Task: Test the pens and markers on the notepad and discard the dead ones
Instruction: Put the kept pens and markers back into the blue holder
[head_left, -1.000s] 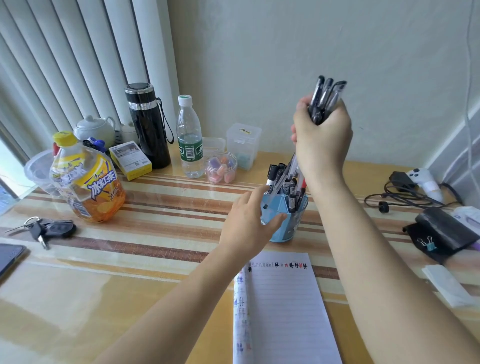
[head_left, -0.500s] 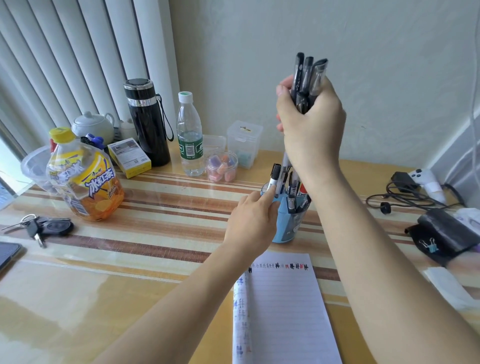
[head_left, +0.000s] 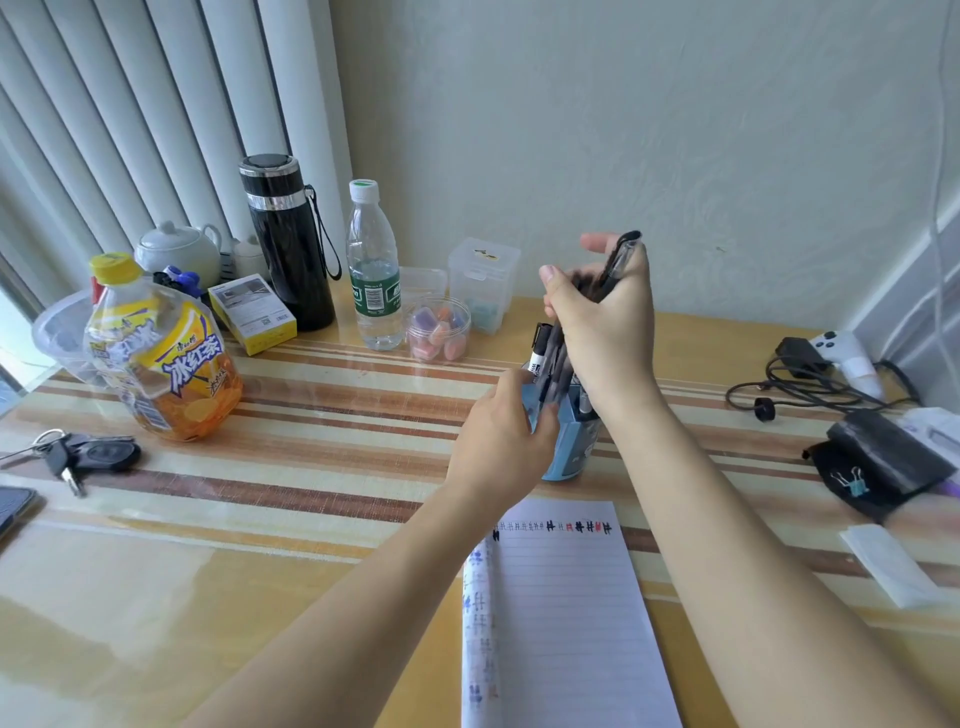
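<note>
Reference point: the blue pen cup (head_left: 574, 452), upright on the worktop (head_left: 311, 467).

At 9 o'clock from it, a set of keys (head_left: 78, 452) and an orange drink bottle (head_left: 161, 353) sit well apart from the working area. At 11 o'clock, a black flask (head_left: 288, 244) and a water bottle (head_left: 374, 270) stand near the wall.

The left hand (head_left: 501, 441) wraps its fingers round the cup, probably to steady it while pens are moved. A marker (head_left: 539, 345) stands upright in the cup.

The notepad (head_left: 566, 613) lies open at 6 o'clock, near the cup, with test marks along its top line. This keeps it within easy reach for scribbling.

The right hand (head_left: 602, 322) clenches a bundle of pens (head_left: 621, 257) above the cup. Their lower ends reach the cup mouth, and blur hides the count.

At 3 o'clock lie cables (head_left: 810, 379) and a black pouch (head_left: 883, 462).
</note>
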